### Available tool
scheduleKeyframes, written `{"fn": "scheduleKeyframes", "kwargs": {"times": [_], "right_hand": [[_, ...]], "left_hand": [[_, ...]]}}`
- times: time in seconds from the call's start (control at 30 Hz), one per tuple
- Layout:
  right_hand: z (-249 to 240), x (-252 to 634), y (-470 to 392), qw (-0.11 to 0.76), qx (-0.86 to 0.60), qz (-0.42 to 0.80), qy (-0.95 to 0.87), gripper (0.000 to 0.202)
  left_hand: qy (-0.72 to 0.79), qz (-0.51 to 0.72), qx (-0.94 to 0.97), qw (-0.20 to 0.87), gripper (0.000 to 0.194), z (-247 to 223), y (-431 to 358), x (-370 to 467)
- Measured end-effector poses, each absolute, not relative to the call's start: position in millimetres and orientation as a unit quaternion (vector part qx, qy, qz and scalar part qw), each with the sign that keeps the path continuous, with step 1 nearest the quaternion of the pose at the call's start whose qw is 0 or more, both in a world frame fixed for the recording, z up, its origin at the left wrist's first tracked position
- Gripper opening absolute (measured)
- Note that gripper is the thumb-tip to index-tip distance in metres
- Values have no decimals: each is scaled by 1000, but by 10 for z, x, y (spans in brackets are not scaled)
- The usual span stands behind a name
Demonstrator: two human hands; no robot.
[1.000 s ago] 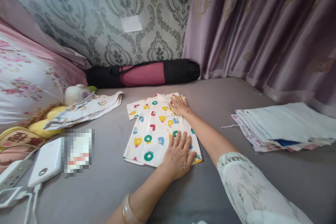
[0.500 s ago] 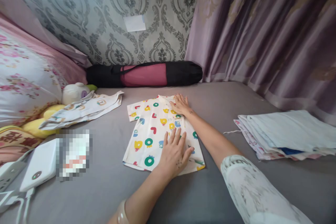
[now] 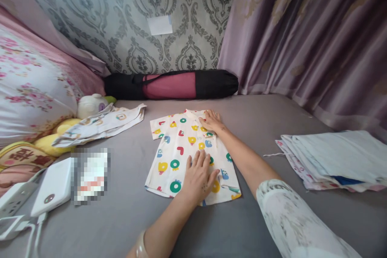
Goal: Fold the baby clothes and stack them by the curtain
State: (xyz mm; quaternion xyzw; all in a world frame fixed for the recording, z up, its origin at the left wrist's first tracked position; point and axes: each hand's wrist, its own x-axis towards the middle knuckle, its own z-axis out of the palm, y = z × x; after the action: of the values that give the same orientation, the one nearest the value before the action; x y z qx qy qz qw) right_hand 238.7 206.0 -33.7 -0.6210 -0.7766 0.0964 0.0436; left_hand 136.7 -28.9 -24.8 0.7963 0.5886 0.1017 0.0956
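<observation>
Left hand (image 3: 199,179), ours: palm down, fingers extended and slightly parted, laid flat on the near part of the shirt, pressing without grasping. Pale bangle (image 3: 140,246) on its wrist.

Right hand (image 3: 212,121), ours: fingers extended, likewise flat, on the far right shoulder of the shirt beside the collar; we cannot tell whether the thumb nips any cloth. Sleeve (image 3: 290,213) on this arm: white, grey-patterned.

Shirt (image 3: 169,149), one: short-sleeved, white, printed with red, yellow, green and blue figures; spread at the centre of the grey sheet (image 3: 121,221), hem near, collar far.

To the right: folded cloth stack (image 3: 341,161), pale on top, a blue layer showing.

To the left: printed white garment (image 3: 102,125), lying against yellow plush (image 3: 68,126); pixelated item (image 3: 92,177), unreadable to us; white device (image 3: 53,187) with cable; power strip (image 3: 18,197); floral pillow (image 3: 30,88).

Far side: long black-and-maroon bag (image 3: 171,86) along the patterned wall (image 3: 193,8); mauve curtain (image 3: 302,28) at right.
</observation>
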Motion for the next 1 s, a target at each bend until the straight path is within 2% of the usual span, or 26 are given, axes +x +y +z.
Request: {"fn": "scheduleKeyframes", "kwargs": {"times": [0.2, 0.47, 0.63, 0.8, 1.0], "right_hand": [[-416, 2249, 1966, 52, -597, 96, -795, 71], [-452, 2239, 2008, 40, -605, 99, -789, 71], [-370, 2041, 1945, 81, -553, 47, -828, 65], [-396, 1898, 1912, 43, -512, 91, -853, 65], [-394, 1924, 1993, 51, -512, 121, -849, 65]], "left_hand": [[615, 125, 776, 66, 56, -270, -261, 1271], [627, 114, 766, 83, 58, -290, -242, 1217], [626, 125, 766, 77, 55, -306, -240, 1221], [623, 127, 768, 76, 58, -357, -254, 1221], [625, 109, 768, 85, 61, -346, -260, 1222]]}}
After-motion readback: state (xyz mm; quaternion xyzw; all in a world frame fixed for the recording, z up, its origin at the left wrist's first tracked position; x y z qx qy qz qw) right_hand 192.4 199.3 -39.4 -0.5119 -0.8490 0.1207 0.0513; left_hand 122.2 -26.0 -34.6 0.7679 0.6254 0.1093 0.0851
